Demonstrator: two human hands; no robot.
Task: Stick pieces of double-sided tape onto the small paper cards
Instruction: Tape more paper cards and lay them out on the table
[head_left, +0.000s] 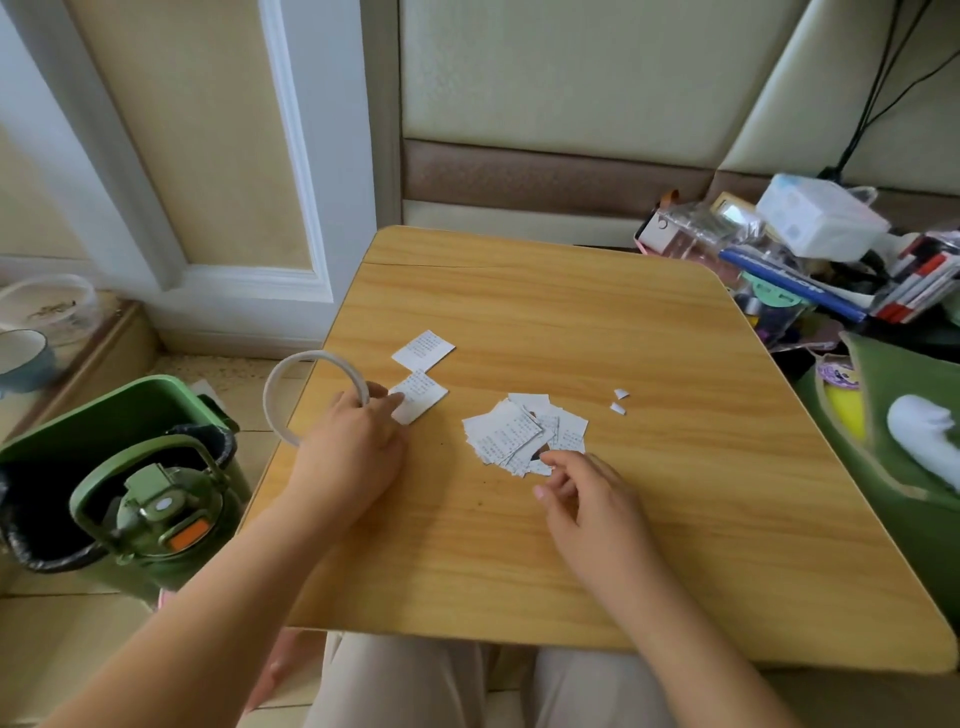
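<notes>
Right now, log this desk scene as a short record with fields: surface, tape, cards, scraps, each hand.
surface: wooden table
tape: white tape roll, at the table's left edge
single cards: two printed paper cards, left of centre
card pile: loose heap mid-table
scraps: two small white bits, right of the pile
left hand: grips the roll, fingertip on the nearer single card
right hand: fingers curled at the pile's near edge; a grip cannot be told

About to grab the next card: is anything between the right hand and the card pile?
Nothing visible. The right hand is at the near edge of the card pile, fingertips at its lowest cards, with only bare table around it.
</notes>
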